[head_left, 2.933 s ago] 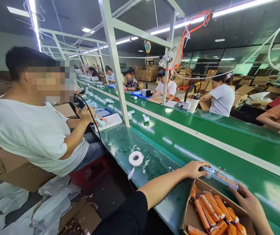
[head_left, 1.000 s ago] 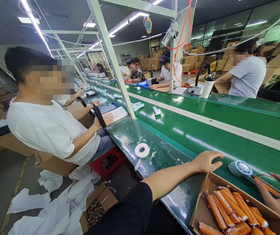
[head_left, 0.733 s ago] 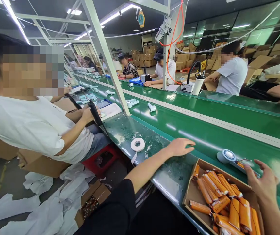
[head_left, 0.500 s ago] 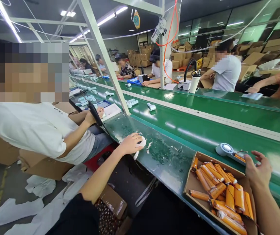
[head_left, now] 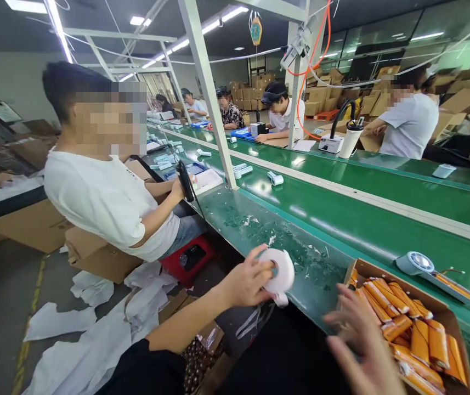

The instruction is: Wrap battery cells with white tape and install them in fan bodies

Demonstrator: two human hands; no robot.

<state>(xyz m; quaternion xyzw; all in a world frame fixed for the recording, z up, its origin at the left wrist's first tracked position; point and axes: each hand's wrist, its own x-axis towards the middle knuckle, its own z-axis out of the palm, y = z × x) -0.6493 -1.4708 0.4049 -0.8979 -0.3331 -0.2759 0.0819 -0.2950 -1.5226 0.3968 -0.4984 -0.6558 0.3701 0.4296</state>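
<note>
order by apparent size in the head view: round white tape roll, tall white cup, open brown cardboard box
1. Brown cardboard box
2. White tape roll
3. White cup
The cup stands farther off, so its true size is unsure.

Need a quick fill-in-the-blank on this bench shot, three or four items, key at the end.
1. The white, ring-shaped roll of tape is held in the person's ____ hand.
2. The open brown cardboard box holds wrapped cylinders coloured ____.
3. The pale blue, round-headed device lies on a long glossy belt coloured ____.
4. The nearest co-worker, in a white T-shirt, sits on a plastic stool coloured ____.

Missing words: left; orange; green; red.
</note>
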